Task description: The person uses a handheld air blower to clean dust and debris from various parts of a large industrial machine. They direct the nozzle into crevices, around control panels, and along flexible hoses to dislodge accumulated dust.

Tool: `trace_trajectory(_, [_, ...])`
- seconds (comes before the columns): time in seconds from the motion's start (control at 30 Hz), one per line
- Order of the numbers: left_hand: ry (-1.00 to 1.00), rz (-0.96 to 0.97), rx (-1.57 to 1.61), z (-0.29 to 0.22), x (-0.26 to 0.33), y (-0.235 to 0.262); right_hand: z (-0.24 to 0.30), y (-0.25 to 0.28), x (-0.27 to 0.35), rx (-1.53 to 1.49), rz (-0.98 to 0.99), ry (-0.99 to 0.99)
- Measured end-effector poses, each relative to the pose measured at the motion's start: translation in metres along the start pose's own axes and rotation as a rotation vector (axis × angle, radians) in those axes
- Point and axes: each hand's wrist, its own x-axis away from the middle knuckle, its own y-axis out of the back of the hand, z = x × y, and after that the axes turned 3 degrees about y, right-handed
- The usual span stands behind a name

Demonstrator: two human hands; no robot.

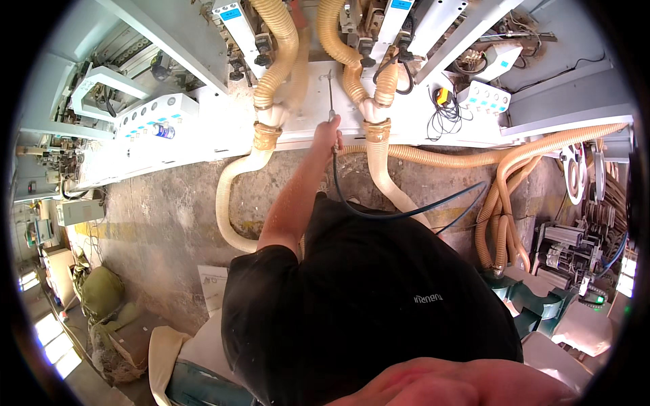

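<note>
My left arm reaches forward over the machine's white front ledge. My left hand is closed around an air blow gun, whose long thin nozzle points away from me between two ribbed tan hoses. From its lower end a dark blue air hose loops down and to the right across my black shirt. To the left of the nozzle is the left ribbed hose, with a tan-wrapped joint at the ledge; a blurred tan shape shows beside it. On the other side is the right ribbed hose. My right hand does not show.
On the ledge to the right lie a yellow-and-black device with a coiled black cable and a white control box. Another control box stands left. Ribbed hoses cross the concrete floor. A green bundle sits far left.
</note>
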Motion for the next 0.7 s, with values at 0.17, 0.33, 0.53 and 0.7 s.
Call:
trace_trajectory(0.17, [0.047, 0.103, 0.042, -0.044, -0.021, -0.023, 0.018, -0.009, 0.0, 0.007, -0.045, -0.019])
trace_trajectory(0.33, [-0.012, 0.141, 0.101, -0.066, -0.062, -0.055, 0.042, -0.028, 0.003, 0.02, -0.081, -0.024])
trace_trajectory(0.53, [0.034, 0.158, 0.187, -0.102, -0.132, -0.076, -0.011, -0.035, 0.039, -0.133, -0.115, -0.012])
trace_trajectory(0.7, [0.088, 0.207, 0.108, -0.061, -0.105, -0.042, -0.03, -0.051, 0.07, -0.09, -0.212, -0.118])
